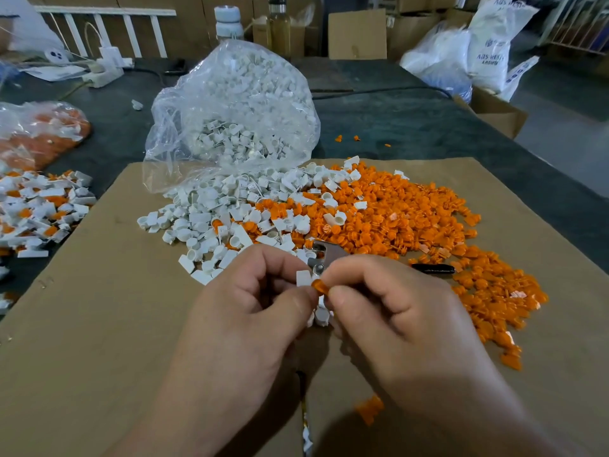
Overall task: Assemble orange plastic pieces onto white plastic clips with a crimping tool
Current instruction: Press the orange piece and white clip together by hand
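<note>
Low in the middle of the head view, my left hand pinches a white plastic clip between thumb and fingers. My right hand pinches a small orange piece and holds it against that clip. Just behind my fingers lies the crimping tool, its metal head showing and a black handle sticking out to the right. Loose white clips and a big spread of orange pieces cover the cardboard sheet beyond my hands.
An open clear bag of white clips stands behind the piles. At the left lie a heap of assembled white-and-orange parts and a bag of orange pieces. One orange piece lies near my right wrist. Bottles, boxes and sacks line the back.
</note>
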### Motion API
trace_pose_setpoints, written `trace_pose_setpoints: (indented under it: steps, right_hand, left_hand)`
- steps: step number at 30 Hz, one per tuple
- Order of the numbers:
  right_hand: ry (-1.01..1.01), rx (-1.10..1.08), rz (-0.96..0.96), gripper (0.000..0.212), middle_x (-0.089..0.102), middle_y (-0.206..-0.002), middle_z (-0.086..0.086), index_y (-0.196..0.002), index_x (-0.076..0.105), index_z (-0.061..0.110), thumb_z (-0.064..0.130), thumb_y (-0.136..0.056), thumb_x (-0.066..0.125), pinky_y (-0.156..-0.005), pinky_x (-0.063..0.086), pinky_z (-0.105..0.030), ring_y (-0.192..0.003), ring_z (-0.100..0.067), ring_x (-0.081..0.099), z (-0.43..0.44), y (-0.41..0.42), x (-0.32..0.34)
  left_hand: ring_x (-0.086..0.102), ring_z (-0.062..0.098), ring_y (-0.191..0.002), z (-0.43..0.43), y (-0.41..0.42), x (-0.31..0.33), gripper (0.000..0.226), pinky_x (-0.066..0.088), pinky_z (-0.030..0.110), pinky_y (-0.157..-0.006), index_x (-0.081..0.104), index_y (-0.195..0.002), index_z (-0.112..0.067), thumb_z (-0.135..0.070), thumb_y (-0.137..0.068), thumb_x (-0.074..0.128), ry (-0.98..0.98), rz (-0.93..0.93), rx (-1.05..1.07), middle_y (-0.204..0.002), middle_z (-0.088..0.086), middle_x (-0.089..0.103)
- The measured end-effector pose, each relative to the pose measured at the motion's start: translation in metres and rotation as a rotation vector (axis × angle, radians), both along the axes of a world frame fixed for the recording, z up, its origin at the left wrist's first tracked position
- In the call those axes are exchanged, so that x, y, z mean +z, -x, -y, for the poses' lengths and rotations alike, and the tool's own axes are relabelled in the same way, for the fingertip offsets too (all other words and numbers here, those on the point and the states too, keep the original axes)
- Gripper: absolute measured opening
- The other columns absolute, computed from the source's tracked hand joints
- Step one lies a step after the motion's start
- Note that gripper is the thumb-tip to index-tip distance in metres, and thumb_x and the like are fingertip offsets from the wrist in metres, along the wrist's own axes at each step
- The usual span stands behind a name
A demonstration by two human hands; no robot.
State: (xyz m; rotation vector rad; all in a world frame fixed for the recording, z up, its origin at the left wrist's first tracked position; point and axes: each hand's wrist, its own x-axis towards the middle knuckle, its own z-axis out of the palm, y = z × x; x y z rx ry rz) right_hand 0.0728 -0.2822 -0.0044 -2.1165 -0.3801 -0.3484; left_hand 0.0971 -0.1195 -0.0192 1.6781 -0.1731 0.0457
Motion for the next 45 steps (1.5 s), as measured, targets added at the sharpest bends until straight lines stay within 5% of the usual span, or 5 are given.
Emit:
trace_pose_setpoints:
  steps: [6,23,33,41,45]
  right_hand:
    - [-0.435,0.197,-0.504,0.014,0.067,-0.063,-0.011,-0.094,0.070,0.028,0.035,-0.087,0.061,-0.049,0.054,-0.044,-0.050,-0.025,0.063,0.011,-0.011,0.003]
    - [-0.353,0.114,-0.300,0.012,0.069,-0.065,-0.002,-0.091,0.070,0.032,0.028,-0.088,0.059,-0.049,0.058,-0.037,-0.054,-0.018,0.069,0.007,-0.005,0.003]
    - [-0.387,0.135,-0.330,0.008,0.069,-0.065,-0.005,-0.088,0.071,0.028,0.025,-0.087,0.064,-0.054,0.060,-0.044,-0.056,-0.022,0.070,0.007,-0.005,0.003]
    - [-0.394,0.111,-0.359,0.006,0.067,-0.059,-0.007,-0.085,0.071,0.026,0.025,-0.087,0.066,-0.049,0.058,-0.047,-0.051,-0.023,0.068,0.003,-0.005,0.005]
    - [-0.423,0.098,-0.361,0.011,0.066,-0.058,-0.008,-0.087,0.071,0.027,0.022,-0.094,0.064,-0.047,0.057,-0.049,-0.049,-0.024,0.067,0.003,-0.006,0.002]
  left_hand:
    - [0.054,0.016,-0.053,-0.003,0.002,0.003,0.027,0.044,0.032,-0.048,0.072,-0.084,-0.029,-0.044,-0.061,0.070,0.048,0.014,-0.113,-0.060,-0.007,0.060]
    - [0.059,0.007,-0.042,0.006,0.005,0.013,0.015,0.045,0.016,-0.042,0.071,-0.071,-0.023,-0.009,-0.073,0.066,0.217,-0.007,-0.202,-0.050,0.001,0.061]
    - [0.058,0.006,-0.044,0.004,0.009,0.014,0.012,0.042,0.014,-0.044,0.070,-0.076,-0.028,-0.019,-0.071,0.064,0.062,0.001,-0.154,-0.051,-0.006,0.063]
    - [0.051,0.012,-0.049,0.004,0.006,0.004,0.026,0.041,0.029,-0.048,0.070,-0.081,-0.031,-0.046,-0.061,0.061,-0.013,0.016,-0.084,-0.053,-0.008,0.059]
    - [0.052,0.010,-0.047,0.007,0.006,0.005,0.011,0.041,0.023,-0.046,0.070,-0.078,-0.029,-0.030,-0.069,0.065,0.035,-0.021,-0.069,-0.051,-0.006,0.059]
